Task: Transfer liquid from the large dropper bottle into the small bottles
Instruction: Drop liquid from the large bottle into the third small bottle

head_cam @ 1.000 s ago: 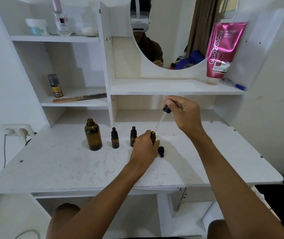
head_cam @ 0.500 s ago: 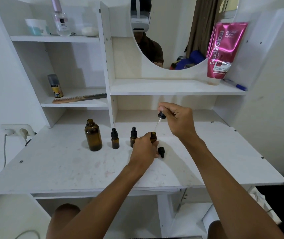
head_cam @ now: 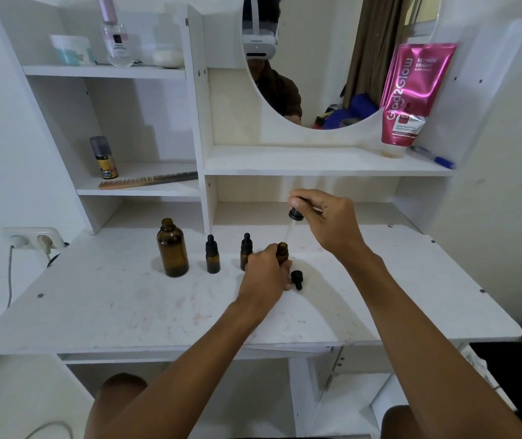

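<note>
while our left hand (head_cam: 266, 275) curled round the open small bottle (head_cam: 282, 249) and held it upright on the tabletop (head_cam: 120, 308), our right hand (head_cam: 329, 223) pinched the black bulb of the dropper (head_cam: 294, 215) between thumb and fingertips, its glass tube slanting down toward the bottle's mouth. the tip hung right at the neck; whether it had entered the opening we could not tell. the large dropper bottle (head_cam: 172, 248) stood uncapped at the left, well apart, with two capped small bottles (head_cam: 212, 255) between it and our left hand. a loose cap (head_cam: 297, 278) lay on its side just right of that hand.

we judged the filling of this rightmost bottle to be under way. its mouth was narrow, so a squeeze with the tube off centre would send liquid down the outside of the glass and onto our fingers. too hard a squeeze could overfill it. the tube looked thin, and knocking it on the rim might chip it, or tip the bottle if our grip slackened. the cap lay close enough that a careless sweep could roll it away.
</note>
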